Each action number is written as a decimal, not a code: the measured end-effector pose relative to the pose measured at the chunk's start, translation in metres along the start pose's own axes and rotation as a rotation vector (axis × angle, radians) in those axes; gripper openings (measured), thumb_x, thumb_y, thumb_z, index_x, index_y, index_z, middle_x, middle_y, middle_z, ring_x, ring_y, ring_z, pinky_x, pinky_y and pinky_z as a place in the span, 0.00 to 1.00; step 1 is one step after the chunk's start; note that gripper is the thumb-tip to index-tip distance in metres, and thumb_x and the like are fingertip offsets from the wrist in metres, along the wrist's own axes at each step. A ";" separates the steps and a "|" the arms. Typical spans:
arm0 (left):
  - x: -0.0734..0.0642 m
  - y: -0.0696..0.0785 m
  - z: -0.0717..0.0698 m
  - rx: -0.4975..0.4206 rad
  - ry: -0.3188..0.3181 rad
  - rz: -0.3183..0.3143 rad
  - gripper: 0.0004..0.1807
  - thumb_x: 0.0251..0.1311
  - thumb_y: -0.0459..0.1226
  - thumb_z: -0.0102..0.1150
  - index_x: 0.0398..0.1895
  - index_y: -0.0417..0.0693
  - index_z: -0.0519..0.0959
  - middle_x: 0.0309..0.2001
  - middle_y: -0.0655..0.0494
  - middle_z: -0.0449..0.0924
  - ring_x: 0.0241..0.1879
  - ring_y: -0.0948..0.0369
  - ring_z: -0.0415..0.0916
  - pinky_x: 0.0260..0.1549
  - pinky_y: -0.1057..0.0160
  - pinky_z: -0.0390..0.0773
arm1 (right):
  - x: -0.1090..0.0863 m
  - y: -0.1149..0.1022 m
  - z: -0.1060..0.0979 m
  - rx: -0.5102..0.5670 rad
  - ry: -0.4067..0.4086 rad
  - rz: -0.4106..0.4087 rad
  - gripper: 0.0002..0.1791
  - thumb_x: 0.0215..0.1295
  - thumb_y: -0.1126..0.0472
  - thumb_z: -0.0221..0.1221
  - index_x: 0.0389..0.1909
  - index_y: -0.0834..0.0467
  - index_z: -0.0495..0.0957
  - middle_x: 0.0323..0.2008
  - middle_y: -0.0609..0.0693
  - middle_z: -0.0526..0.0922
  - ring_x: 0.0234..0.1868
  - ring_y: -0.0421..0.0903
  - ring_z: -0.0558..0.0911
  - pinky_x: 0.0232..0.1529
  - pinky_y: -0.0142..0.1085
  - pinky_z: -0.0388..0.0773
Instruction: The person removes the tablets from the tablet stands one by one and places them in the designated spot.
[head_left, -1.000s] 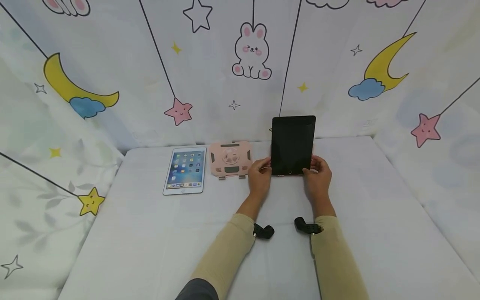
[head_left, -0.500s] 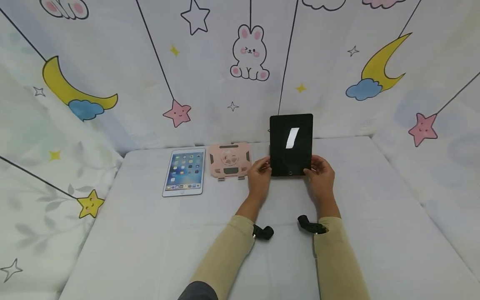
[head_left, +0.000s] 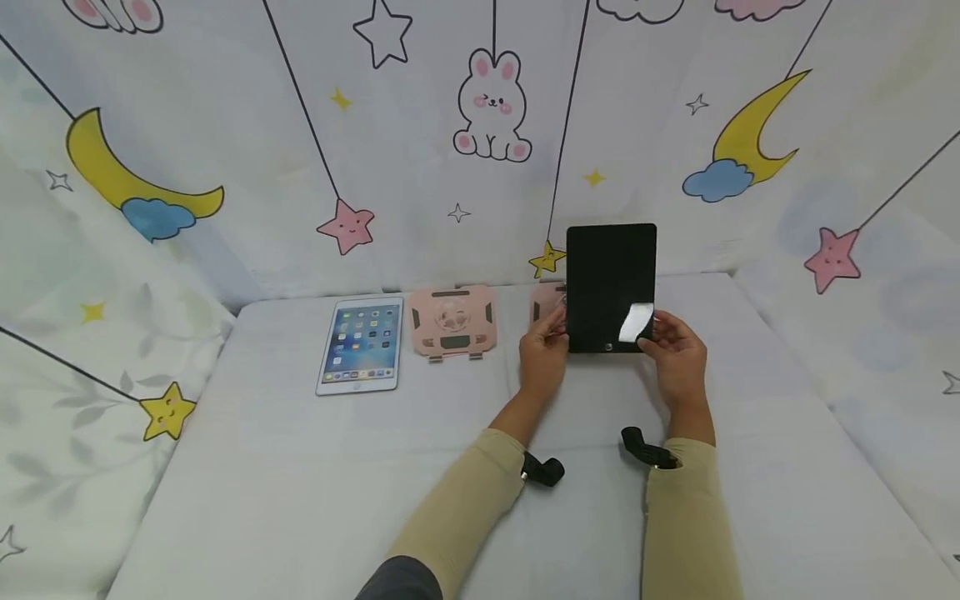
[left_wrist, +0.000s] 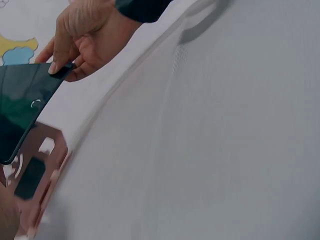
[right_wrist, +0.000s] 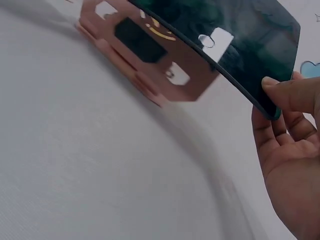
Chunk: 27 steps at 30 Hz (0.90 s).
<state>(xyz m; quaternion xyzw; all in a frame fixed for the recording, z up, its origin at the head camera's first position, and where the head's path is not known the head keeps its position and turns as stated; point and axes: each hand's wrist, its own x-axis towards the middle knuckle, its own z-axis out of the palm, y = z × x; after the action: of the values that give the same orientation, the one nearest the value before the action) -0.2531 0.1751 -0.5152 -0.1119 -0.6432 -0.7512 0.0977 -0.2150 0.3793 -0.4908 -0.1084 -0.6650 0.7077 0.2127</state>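
Note:
A black tablet (head_left: 607, 283) is held upright, its dark screen facing me with a bright reflection low on it. My right hand (head_left: 677, 354) pinches its lower right corner, thumb on the front and fingers behind, also plain in the right wrist view. At the lower left edge my left hand (head_left: 543, 354) grips it with curled fingers; only a sliver of that hand (left_wrist: 7, 217) enters the left wrist view. Behind the tablet stands a pink case (right_wrist: 185, 75) with a dark oblong opening, mostly covered in the head view.
To the left, a second pink case (head_left: 453, 321) with a round face design lies on the white table (head_left: 360, 500). Beside it is a white tablet (head_left: 360, 346) with its screen lit. A curtain (head_left: 420, 150) with printed moons, stars and a rabbit hangs along the back edge.
Both hands have moved right with the black tablet, uncovering the left part of the pink case behind it. The reflection has shifted down the screen. The head view has turned slightly right.

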 end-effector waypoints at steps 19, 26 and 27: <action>-0.029 0.011 0.083 0.050 -0.031 -0.033 0.26 0.65 0.22 0.57 0.63 0.51 0.81 0.54 0.52 0.87 0.52 0.61 0.82 0.49 0.71 0.82 | -0.011 -0.029 -0.070 0.297 0.136 0.131 0.28 0.59 0.86 0.58 0.60 0.66 0.80 0.40 0.50 0.81 0.43 0.43 0.78 0.41 0.25 0.84; -0.044 0.000 0.091 0.110 -0.101 -0.129 0.28 0.66 0.25 0.58 0.66 0.57 0.79 0.56 0.54 0.84 0.54 0.64 0.81 0.48 0.71 0.82 | -0.011 -0.025 -0.085 0.256 0.173 0.236 0.27 0.61 0.84 0.59 0.61 0.64 0.81 0.42 0.49 0.79 0.46 0.43 0.75 0.41 0.25 0.83; -0.046 -0.001 0.091 0.112 -0.116 -0.141 0.29 0.65 0.25 0.58 0.67 0.57 0.78 0.57 0.54 0.84 0.55 0.63 0.81 0.48 0.71 0.82 | -0.010 -0.025 -0.086 0.245 0.180 0.248 0.28 0.61 0.84 0.59 0.61 0.64 0.80 0.42 0.49 0.78 0.46 0.42 0.75 0.41 0.24 0.82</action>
<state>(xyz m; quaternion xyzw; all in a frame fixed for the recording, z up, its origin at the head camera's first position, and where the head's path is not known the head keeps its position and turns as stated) -0.2061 0.2650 -0.5165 -0.1041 -0.6951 -0.7112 0.0135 -0.1650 0.4523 -0.4756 -0.2258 -0.5336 0.7916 0.1942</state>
